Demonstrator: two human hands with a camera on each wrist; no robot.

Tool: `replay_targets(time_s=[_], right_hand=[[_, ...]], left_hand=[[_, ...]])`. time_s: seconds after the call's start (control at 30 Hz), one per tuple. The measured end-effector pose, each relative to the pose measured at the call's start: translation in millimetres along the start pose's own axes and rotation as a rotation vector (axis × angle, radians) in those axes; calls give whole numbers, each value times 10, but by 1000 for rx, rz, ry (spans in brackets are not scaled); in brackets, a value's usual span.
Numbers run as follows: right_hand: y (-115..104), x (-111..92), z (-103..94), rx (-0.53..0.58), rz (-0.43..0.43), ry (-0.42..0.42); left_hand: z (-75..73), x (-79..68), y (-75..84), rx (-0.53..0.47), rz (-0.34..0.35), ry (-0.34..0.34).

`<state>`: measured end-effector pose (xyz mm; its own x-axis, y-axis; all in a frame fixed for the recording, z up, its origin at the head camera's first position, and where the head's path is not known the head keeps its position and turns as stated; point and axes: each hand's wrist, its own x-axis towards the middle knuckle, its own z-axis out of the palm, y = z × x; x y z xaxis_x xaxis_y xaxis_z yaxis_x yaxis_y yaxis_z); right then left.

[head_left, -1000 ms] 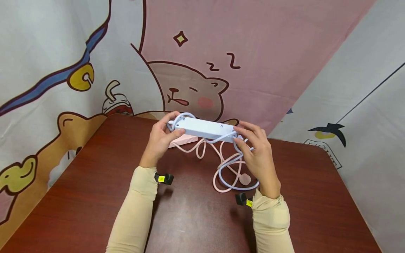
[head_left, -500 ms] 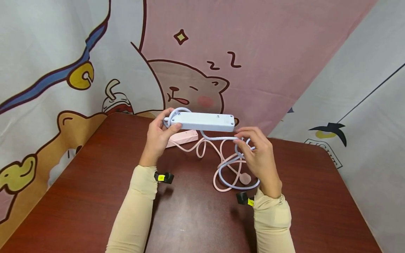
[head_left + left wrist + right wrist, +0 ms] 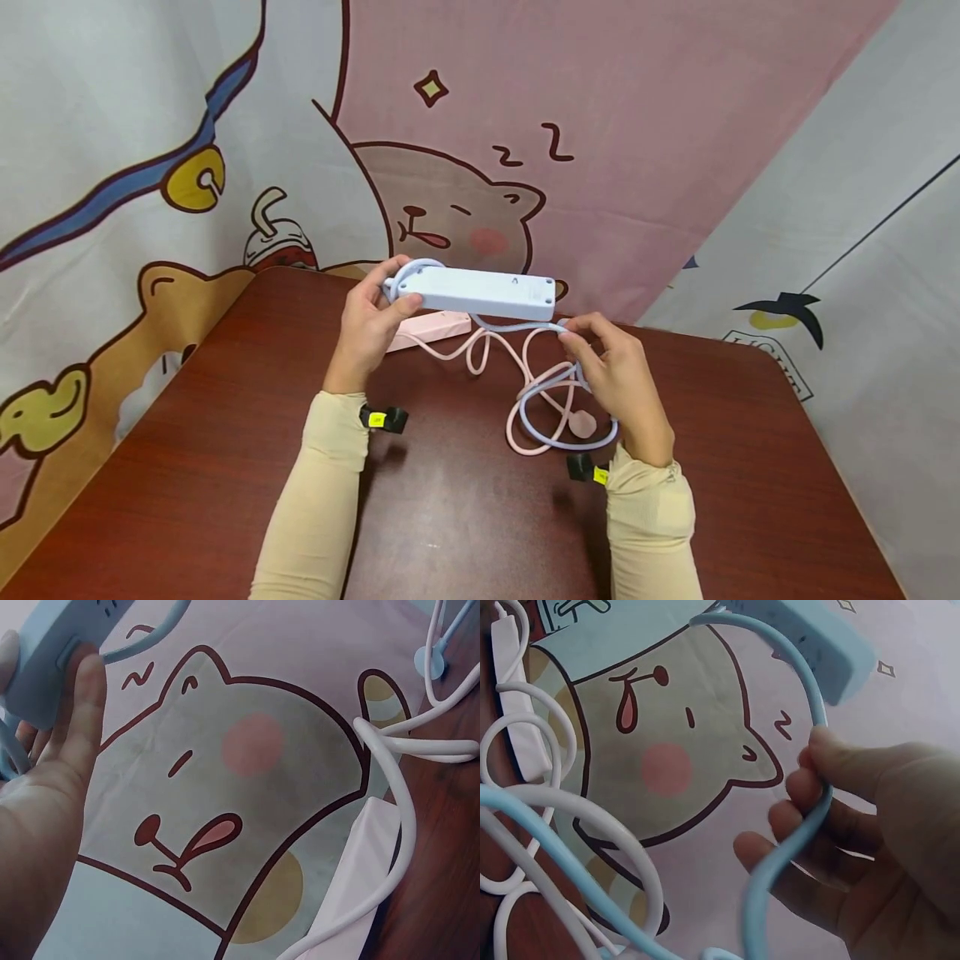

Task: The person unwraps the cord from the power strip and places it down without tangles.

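Observation:
A pale blue power strip [image 3: 480, 292] is held up above the far part of the table, its screwed underside facing the head camera. My left hand [image 3: 365, 329] grips its left end, thumb on the near side, where the blue cord loops around. In the left wrist view, socket slots show on the strip [image 3: 45, 667] beside the fingers. My right hand [image 3: 618, 375] pinches the blue cord [image 3: 517, 327] just right of the strip's right end. The right wrist view has the cord [image 3: 814, 690] between thumb and forefinger, the other fingers loosely curled.
Behind, a pink power strip [image 3: 435, 327] lies at the table's back edge. Its pink cord [image 3: 468, 354] tangles with the blue one on the right, near a round pink plug [image 3: 582, 424]. A printed curtain [image 3: 615, 125] hangs behind the brown table [image 3: 450, 517].
My right hand has left the strip's right end and drawn the blue cord off it, downward and to the right. The left hand has shifted slightly left with the strip.

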<state>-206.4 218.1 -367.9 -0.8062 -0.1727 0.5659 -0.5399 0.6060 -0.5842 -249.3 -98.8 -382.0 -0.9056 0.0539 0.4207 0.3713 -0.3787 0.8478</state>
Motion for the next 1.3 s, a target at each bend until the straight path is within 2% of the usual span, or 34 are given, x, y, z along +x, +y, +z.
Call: replay_targets(time_s=[0.13,0.2,0.27,0.4,0.5,0.63,0.8,0.93,1.1,1.3], right_hand=[[35,-1,-17,-51,48,12],[55,1,-35,-89,61,45],[70,3,-56,-115,68,87],[86,5,-101,-141,87,177],[77,7,-133,-83,96,225],[29,7,-172,7,78,281],[-52,5,-191,41,48,293],[-87,5,-191,25,23,226],[-69,-7,-171,-4,12,72],[-55,-23,-127,-54,14,-170]], left_hand=[[-2,-21,-5,-69,-24,-69],[-13,-33,-3,-48,-41,-105],[-33,-45,-1,7,-66,-141],[-80,-60,6,197,-121,-202],[-99,-58,7,320,-161,-232],[-97,-44,-3,407,-189,-242],[-97,-12,-56,518,-183,-187],[-102,17,-109,552,-218,-95],[-93,50,-154,509,-302,44],[-104,79,-223,375,-409,174]])
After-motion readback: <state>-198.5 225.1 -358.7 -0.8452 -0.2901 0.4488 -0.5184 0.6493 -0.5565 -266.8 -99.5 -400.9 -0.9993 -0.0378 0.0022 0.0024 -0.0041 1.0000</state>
